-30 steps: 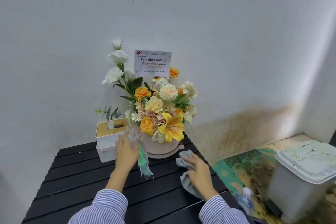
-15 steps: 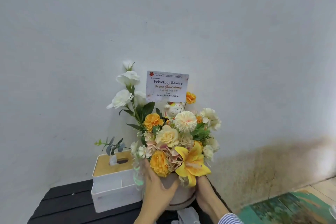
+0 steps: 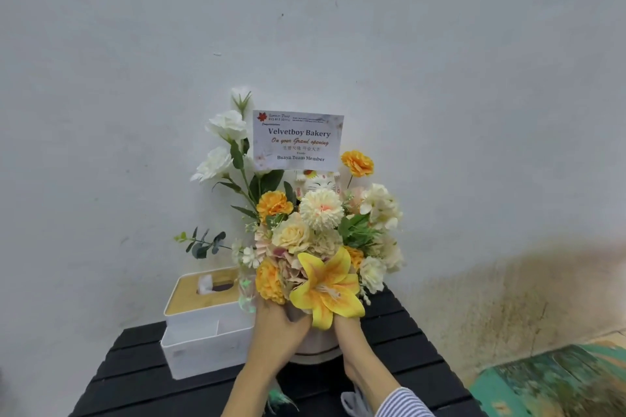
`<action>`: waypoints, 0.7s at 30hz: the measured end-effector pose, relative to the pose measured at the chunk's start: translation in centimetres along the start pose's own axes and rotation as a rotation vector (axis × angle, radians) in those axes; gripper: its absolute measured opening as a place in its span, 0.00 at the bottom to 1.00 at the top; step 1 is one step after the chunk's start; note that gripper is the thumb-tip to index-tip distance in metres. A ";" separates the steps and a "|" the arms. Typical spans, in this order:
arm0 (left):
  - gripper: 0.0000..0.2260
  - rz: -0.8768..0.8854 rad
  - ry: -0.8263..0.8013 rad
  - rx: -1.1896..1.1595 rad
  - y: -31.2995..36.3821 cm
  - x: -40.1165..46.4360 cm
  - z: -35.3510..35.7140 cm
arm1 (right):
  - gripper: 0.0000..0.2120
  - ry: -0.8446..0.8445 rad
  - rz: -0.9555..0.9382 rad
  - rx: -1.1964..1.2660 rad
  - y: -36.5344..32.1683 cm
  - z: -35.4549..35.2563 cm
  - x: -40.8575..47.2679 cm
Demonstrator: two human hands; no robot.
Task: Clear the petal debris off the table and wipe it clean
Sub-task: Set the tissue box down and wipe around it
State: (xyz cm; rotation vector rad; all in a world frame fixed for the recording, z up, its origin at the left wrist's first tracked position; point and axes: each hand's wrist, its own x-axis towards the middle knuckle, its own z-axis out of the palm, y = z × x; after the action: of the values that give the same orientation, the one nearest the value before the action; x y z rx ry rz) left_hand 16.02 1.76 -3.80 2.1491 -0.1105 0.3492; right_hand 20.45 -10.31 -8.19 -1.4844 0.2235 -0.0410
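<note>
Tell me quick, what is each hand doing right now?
Left hand: grips the round pale pot of the yellow and white flower arrangement.
Right hand: holds the same pot's other side; its fingers are hidden behind the lily.

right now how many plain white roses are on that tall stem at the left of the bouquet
2. One white rose sits near the top of the stem, left of the card; the other white rose hangs just below it. More may hide behind the card.
</note>
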 end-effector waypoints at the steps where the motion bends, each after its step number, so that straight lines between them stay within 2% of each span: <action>1: 0.24 -0.013 -0.012 0.018 -0.1 0.1 0.1 | 0.14 -0.011 0.011 -0.023 -0.1 0.1 0.2; 5: 0.21 -0.015 -0.007 0.127 -0.3 0.7 -0.3 | 0.14 -0.013 0.001 -0.039 -0.8 0.0 -0.8; 6: 0.24 -0.002 -0.004 0.176 -0.1 0.7 -0.6 | 0.16 -0.043 -0.005 -0.082 -0.9 -0.4 -1.0; 8: 0.38 -0.013 0.000 0.334 -0.3 0.5 -1.1 | 0.21 -0.073 0.027 -0.115 -1.5 -1.0 -1.3; 10: 0.47 -0.114 -0.005 0.493 -1.2 -0.3 -2.0 | 0.20 -0.053 0.042 -0.089 -2.3 -1.6 -2.0; 11: 0.47 -0.183 0.001 0.557 -2.1 -1.0 -2.8 | 0.20 -0.039 0.037 -0.081 -2.6 -1.8 -2.7; 13: 0.37 -0.296 -0.016 0.692 -4.1 -2.8 -4.1 | 0.19 -0.008 -0.041 -0.078 -2.9 -2.1 -4.1; 16: 0.21 -0.277 -0.002 0.771 -6.0 -4.7 -5.3 | 0.16 0.005 -0.102 -0.038 -3.2 -1.5 -6.1; 21: 0.21 -0.246 0.082 0.729 -6.4 -4.1 -3.7 | 0.22 0.052 -0.068 -0.003 -3.3 0.0 -5.5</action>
State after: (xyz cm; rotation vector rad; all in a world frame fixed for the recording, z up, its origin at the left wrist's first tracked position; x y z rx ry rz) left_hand 12.66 8.24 -8.08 2.8181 0.3829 0.3669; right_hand 15.48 -9.72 -4.20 -1.4947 0.2155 -0.1338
